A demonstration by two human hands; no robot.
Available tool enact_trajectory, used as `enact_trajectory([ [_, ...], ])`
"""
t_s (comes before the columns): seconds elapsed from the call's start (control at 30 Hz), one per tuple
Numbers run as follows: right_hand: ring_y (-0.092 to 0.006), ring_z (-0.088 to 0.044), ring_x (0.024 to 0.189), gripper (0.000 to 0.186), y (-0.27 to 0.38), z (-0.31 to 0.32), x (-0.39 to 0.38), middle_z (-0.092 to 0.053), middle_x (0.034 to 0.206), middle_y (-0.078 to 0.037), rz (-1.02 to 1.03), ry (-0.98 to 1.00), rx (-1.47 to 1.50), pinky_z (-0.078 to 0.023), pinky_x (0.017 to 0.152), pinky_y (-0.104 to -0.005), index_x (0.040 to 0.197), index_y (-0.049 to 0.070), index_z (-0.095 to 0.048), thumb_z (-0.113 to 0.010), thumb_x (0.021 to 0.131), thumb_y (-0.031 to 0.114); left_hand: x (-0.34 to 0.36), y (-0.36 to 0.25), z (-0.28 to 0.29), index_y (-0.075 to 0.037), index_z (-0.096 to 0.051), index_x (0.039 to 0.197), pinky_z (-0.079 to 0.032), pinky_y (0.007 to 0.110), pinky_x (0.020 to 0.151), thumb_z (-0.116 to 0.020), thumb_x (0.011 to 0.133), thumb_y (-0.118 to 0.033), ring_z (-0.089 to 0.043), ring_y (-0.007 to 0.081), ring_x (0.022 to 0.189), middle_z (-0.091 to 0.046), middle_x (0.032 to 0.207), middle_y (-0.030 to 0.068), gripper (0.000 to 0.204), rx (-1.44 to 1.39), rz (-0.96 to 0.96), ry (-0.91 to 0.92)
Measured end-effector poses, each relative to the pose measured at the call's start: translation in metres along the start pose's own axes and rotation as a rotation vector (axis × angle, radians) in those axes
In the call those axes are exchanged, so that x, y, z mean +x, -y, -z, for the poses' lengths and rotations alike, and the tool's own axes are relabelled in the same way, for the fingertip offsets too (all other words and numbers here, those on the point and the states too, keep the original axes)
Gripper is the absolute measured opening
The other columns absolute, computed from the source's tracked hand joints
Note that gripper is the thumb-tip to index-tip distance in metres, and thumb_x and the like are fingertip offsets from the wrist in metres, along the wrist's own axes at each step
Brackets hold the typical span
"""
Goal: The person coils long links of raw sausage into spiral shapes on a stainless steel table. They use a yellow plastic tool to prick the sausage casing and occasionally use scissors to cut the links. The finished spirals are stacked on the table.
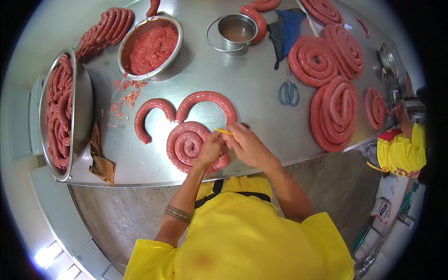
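Close together at the right side of a coiled sausage (190,144) are my two hands. My left hand (212,148) is closed around something that its fingers hide, right over the coil's outer turn. Fingers bent, my right hand (248,147) grips a thin yellow stick-like tool (223,131); its working end cannot be made out. Two curved sausage lengths lie just beyond the coil: a shorter arc (145,116) on the left and a longer arc (207,97), whose right end reaches down beside my right hand.
Left stand a large steel bowl (83,107) of sausages and a bowl of ground meat (125,49), near a brown cloth (101,163). Farther off are a pail of liquid (229,46), blue-handled scissors (289,94), a blue cloth (288,30) and several sausage coils (333,114). A co-worker's hand (401,112) works at right.
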State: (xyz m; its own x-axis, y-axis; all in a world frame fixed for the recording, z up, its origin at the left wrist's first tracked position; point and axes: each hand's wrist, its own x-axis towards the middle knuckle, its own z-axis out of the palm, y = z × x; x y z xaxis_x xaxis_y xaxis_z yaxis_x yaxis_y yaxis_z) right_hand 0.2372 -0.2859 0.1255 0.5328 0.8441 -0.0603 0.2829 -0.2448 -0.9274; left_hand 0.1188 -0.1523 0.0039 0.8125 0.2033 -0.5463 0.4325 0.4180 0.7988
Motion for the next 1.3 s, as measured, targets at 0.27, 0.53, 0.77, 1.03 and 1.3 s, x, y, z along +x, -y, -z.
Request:
enact_trajectory([
  [0.27, -0.0113, -0.048, 0.061, 0.019, -0.019, 0.191, -0.108, -0.048, 0.072, 0.003, 0.119, -0.844, 0.877, -0.044, 0.057, -0.0264, 0.097, 0.01, -0.055, -0.063, 0.099, 0.027, 0.004, 0.005, -0.033, -0.004, -0.062, 0.1, -0.05, 0.057, 0.067, -0.05, 0.099, -0.015, -0.066, 0.0484, 0.077, -0.067, 0.083, 0.0288, 0.016, 1.037, -0.224, -0.251],
  [0.53, -0.0065, -0.043, 0.059, 0.022, -0.097, 0.114, -0.245, -0.042, 0.071, 0.005, -0.919, -0.373, 0.832, -0.037, 0.053, -0.022, 0.12, 0.009, -0.05, -0.055, 0.105, 0.024, 0.021, 0.011, -0.012, -0.001, -0.062, 0.095, -0.053, 0.045, 0.068, -0.054, 0.095, -0.009, -0.067, 0.0417, 0.085, -0.066, 0.101, 0.0252, 0.012, 0.206, -0.104, -0.159],
  [0.77, -0.0406, -0.065, 0.104, 0.03, -0.096, 0.007, -0.017, -0.066, 0.112, -0.025, -0.471, -0.067, -0.334, -0.051, 0.088, -0.048, 0.129, 0.004, -0.051, -0.053, 0.101, 0.015, -0.006, -0.006, -0.004, -0.001, -0.064, 0.092, -0.046, 0.049, 0.088, -0.059, 0.084, 0.004, -0.055, 0.0408, 0.113, -0.053, 0.12, 0.0251, 0.011, 1.002, -0.757, -0.234],
  [1.03, -0.0287, -0.063, 0.099, 0.027, -0.046, -0.001, -0.025, -0.064, 0.103, -0.015, 0.065, -0.149, -0.205, -0.049, 0.09, -0.0387, 0.123, 0.001, -0.059, -0.056, 0.102, 0.018, -0.003, -0.007, -0.019, 0.0, -0.064, 0.096, -0.048, 0.038, 0.064, -0.053, 0.1, -0.013, -0.058, 0.0276, 0.065, -0.06, 0.073, 0.0079, 0.017, 0.371, -0.107, -0.117],
  [1.3, -0.0075, -0.048, 0.061, 0.02, -0.06, 0.148, -0.202, -0.055, 0.075, 0.004, -0.434, -0.751, 1.096, -0.042, 0.059, -0.0233, 0.111, 0.013, -0.062, -0.059, 0.102, 0.031, 0.028, 0.017, -0.038, 0.0, -0.063, 0.095, -0.053, 0.042, 0.073, -0.052, 0.099, -0.014, -0.066, 0.034, 0.08, -0.068, 0.088, 0.0233, 0.018, 0.562, -0.159, -0.193],
])
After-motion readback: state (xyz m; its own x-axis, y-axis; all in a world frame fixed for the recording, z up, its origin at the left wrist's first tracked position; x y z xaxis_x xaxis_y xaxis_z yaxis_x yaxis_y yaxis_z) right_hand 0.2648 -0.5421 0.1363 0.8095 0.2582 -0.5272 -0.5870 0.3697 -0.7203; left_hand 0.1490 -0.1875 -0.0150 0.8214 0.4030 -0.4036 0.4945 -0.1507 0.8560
